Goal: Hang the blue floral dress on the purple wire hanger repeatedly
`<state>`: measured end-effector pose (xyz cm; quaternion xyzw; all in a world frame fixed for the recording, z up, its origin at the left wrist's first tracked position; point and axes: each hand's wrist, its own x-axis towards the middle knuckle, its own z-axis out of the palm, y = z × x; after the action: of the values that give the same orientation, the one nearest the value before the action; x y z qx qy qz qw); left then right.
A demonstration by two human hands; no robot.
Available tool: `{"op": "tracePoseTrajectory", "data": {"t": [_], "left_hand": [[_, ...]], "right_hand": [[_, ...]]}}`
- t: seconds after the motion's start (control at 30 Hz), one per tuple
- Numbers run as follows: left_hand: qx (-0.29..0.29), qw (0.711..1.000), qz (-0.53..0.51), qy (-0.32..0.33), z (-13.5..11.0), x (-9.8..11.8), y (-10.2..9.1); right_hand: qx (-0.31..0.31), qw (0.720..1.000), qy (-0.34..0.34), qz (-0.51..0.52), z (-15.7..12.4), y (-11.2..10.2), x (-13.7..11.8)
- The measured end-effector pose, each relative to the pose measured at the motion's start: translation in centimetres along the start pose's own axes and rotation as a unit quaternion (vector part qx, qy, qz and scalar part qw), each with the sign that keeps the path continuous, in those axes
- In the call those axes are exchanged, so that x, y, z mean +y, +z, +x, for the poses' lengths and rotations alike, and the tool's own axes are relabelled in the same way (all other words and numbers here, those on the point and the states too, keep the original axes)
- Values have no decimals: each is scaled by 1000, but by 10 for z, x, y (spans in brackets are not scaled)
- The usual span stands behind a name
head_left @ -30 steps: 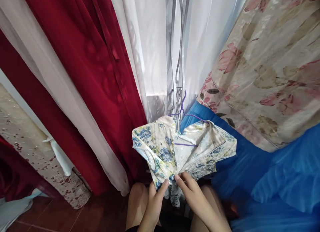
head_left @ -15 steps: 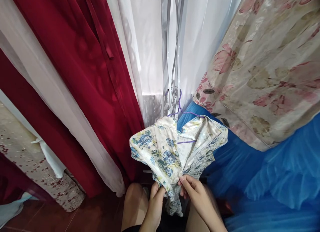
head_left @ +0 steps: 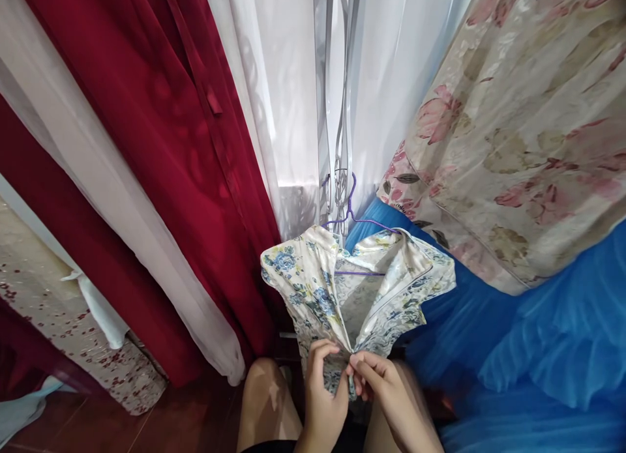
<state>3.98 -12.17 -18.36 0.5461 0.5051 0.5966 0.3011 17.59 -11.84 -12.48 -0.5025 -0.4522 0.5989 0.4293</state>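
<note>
Looks like printed cloth on floral garment [head_left: 313, 283], plastic on purple hanger [head_left: 350, 208], smooth cloth on red drape [head_left: 161, 133].

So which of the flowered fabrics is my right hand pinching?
The blue-flowered garment on the purple hanger. Unlike it, the pink-flowered cloth at right and the red-speckled cloth at lower left hang away from the right hand.

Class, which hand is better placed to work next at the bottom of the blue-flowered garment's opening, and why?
Probably the right hand: it appears to pinch the garment just where the opening's edges meet, while the left hand sits beside that spot.
</note>
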Motion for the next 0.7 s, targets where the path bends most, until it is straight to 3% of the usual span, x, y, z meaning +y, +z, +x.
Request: {"op": "tracePoseTrajectory", "data": {"t": [0.13, 0.47, 0.57, 0.7], "left_hand": [[-75, 996, 20, 32, 5, -4, 14], [-108, 993, 35, 42, 18, -2, 13], [-137, 987, 48, 63, 24, 1, 10], [-191, 976, 70, 79, 24, 10, 15]], "right_hand": [[-10, 999, -16, -44, 2, 0, 1], [-58, 995, -33, -76, 12, -7, 4], [-30, 998, -33, -42, 16, -7, -14], [54, 993, -104, -14, 34, -14, -65]]}}
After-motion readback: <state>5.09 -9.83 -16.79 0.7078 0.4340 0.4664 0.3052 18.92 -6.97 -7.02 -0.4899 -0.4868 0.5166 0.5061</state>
